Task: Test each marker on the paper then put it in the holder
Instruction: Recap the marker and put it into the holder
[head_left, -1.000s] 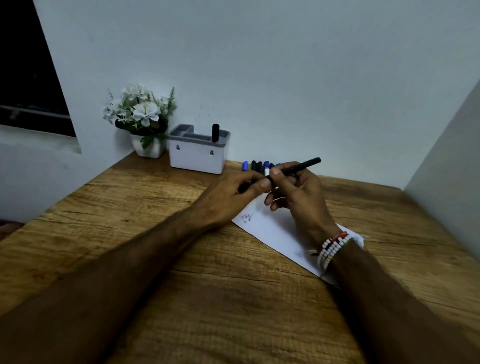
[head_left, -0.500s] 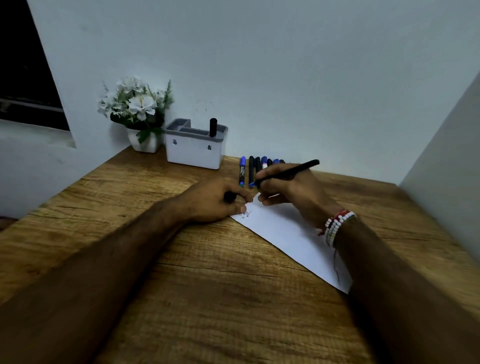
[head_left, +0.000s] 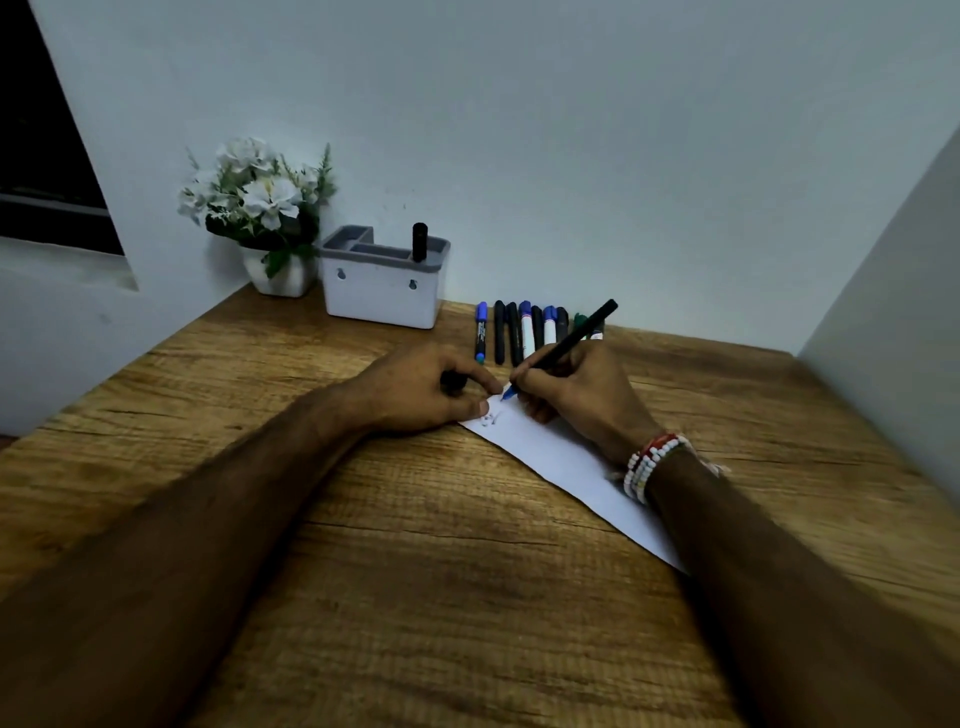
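Upper left: one white pot of white flowers (head_left: 280, 270). Beside it, one white rectangular holder with grey rim (head_left: 384, 296), one black marker upright (head_left: 420, 241) in its right compartment.
Centre: left hand (head_left: 421, 389) curled round small black cap (head_left: 453, 382), resting on corner of white paper sheet (head_left: 561, 457).
Behind the hands: row of lying markers (head_left: 524, 332), at least eight, long axes toward the wall.
Right hand (head_left: 582, 395) grips black blue-tipped marker (head_left: 571, 338): axis diagonal, tip lower left on paper, tail upper right.
Wooden surface (head_left: 441, 597): walls close behind and right, open wood across the lower frame.
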